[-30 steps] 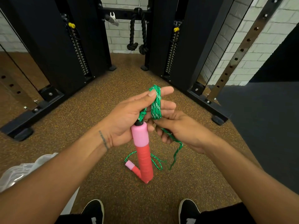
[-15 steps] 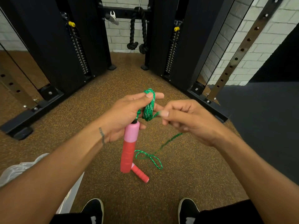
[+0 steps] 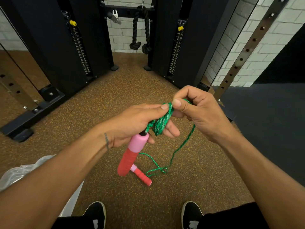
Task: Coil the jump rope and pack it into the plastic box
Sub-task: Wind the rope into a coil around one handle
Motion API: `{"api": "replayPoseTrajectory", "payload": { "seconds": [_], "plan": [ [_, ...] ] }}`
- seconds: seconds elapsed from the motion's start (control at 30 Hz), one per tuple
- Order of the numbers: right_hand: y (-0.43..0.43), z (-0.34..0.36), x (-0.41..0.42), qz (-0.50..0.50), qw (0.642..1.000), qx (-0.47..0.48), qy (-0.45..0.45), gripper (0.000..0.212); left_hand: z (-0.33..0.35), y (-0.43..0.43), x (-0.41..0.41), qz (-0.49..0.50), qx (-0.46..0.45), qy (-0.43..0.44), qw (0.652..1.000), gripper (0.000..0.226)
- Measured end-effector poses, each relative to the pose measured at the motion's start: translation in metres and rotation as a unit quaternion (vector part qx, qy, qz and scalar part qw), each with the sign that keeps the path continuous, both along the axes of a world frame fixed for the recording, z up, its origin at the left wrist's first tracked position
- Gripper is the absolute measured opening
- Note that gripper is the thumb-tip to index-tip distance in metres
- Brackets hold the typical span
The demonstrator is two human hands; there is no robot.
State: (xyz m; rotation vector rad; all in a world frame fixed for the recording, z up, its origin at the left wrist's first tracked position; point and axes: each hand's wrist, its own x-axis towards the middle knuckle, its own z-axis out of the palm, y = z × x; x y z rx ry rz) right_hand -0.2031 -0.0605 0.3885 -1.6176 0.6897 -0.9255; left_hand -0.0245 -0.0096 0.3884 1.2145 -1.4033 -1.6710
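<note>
Jump rope (image 3: 162, 123) is held above the middle of the floor (image 3: 115, 96). The plastic box (image 3: 24, 169) stands at the lower-left edge, partly hidden by a forearm. The green coil is gripped by the left hand (image 3: 137, 123), and one strand is pinched by the right hand (image 3: 199, 111). One handle (image 3: 132, 154) hangs below the left hand. The second handle (image 3: 142, 176) lies on the floor.

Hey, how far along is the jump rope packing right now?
Done: several turns sit in a coil on the left hand, one handle hanging below. In hand: the right hand pinches the rope at the coil's top. Left: slack runs down to the second handle on the floor, and the box holds no rope that shows.
</note>
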Motion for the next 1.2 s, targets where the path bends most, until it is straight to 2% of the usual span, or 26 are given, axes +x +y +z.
{"api": "replayPoseTrajectory", "payload": {
  "seconds": [0.13, 0.2, 0.33, 0.43, 0.53, 0.63, 0.9, 1.03, 1.2],
  "plan": [
    [-0.008, -0.005, -0.002, -0.04, 0.999, -0.019, 0.021, 0.015, 0.001, 0.003, -0.001, -0.039, 0.008, 0.029, 0.999, 0.046],
    [-0.013, -0.008, -0.004, -0.046, 0.999, -0.006, 0.022, 0.015, -0.001, 0.004, 0.0, -0.041, 0.017, 0.078, 0.996, 0.044],
    [-0.016, -0.011, -0.004, -0.009, 0.996, 0.048, 0.07, 0.025, -0.001, 0.006, -0.001, -0.039, 0.027, 0.206, 0.977, 0.041],
    [-0.014, -0.014, -0.003, 0.017, 0.99, 0.091, 0.102, 0.021, 0.0, 0.004, -0.001, 0.004, 0.007, 0.238, 0.971, 0.043],
    [-0.013, -0.019, -0.002, 0.022, 0.988, 0.096, 0.123, 0.035, 0.0, 0.001, 0.001, 0.034, -0.015, 0.236, 0.971, 0.046],
    [-0.011, -0.023, 0.002, 0.021, 0.985, 0.109, 0.132, 0.04, 0.0, 0.001, 0.003, 0.033, -0.022, 0.228, 0.973, 0.048],
    [-0.02, -0.022, -0.004, -0.094, 0.987, 0.089, 0.092, 0.035, 0.004, 0.001, 0.001, 0.041, -0.056, 0.094, 0.993, 0.038],
    [-0.024, -0.016, -0.008, -0.153, 0.983, 0.079, 0.062, 0.037, 0.004, 0.0, 0.005, 0.049, -0.045, 0.088, 0.994, 0.033],
    [-0.021, -0.026, -0.005, -0.107, 0.984, 0.098, 0.101, 0.038, 0.003, 0.0, 0.006, 0.019, -0.038, 0.134, 0.99, 0.024]
  ]
}}
